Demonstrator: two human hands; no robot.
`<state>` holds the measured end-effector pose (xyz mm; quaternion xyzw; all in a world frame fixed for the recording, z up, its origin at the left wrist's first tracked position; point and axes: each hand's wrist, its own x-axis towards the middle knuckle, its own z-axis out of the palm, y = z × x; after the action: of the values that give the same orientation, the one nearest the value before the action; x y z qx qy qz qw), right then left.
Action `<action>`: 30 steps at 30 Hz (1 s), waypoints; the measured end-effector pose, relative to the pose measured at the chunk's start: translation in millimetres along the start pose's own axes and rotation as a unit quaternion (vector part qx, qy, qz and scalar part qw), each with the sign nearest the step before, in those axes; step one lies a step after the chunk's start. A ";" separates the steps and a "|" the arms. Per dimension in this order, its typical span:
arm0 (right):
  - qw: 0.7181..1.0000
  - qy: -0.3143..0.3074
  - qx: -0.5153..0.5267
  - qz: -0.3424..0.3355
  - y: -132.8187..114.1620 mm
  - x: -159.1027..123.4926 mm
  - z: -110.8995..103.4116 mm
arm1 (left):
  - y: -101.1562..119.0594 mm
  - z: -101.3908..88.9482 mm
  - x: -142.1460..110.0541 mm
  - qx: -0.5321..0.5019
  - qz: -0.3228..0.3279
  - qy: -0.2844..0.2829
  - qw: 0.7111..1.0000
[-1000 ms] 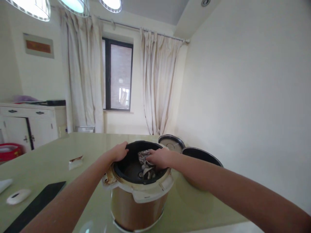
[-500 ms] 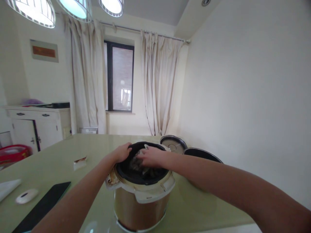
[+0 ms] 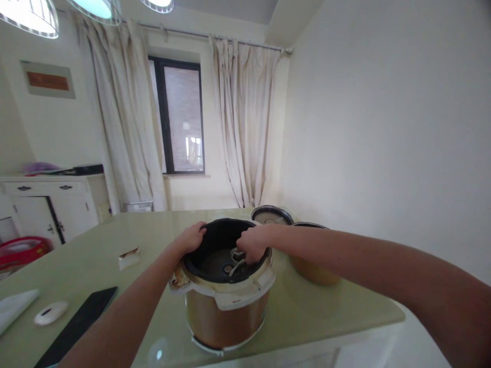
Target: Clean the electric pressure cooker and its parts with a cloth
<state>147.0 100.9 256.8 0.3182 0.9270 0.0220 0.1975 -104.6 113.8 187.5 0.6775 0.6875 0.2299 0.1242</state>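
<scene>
A gold pressure cooker body (image 3: 226, 312) with a cream rim stands on the pale green table (image 3: 115, 240) in front of me. My left hand (image 3: 191, 238) grips its rim at the far left edge, fingers curled over it. My right hand (image 3: 251, 244) is down inside the black interior at the right side, fingers closed on a crumpled cloth (image 3: 238, 259) that it presses against the inner wall. Only a pale strip of the cloth shows under the hand.
Behind my right arm sit a gold inner pot (image 3: 312, 268) and a round lid (image 3: 271, 215). To the left lie a dark flat phone (image 3: 79, 327), a white oval object (image 3: 50, 313), a folded white cloth (image 3: 15, 304) and a small wrapper (image 3: 128, 255). The table edge runs close at lower right.
My right hand has carried the cloth from the middle of the interior to its right wall. The left hand stays on the rim. The camera has shifted slightly.
</scene>
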 end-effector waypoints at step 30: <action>0.872 0.169 -0.290 -0.357 6.8 73.4 -37.2 | 13.3 -3.7 -18.4 -0.263 -0.050 -0.012 0.963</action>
<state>84.0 153.4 266.4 -0.1143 0.9487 0.2712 0.1156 -93.8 94.7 194.6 0.5886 0.6341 0.3880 0.3177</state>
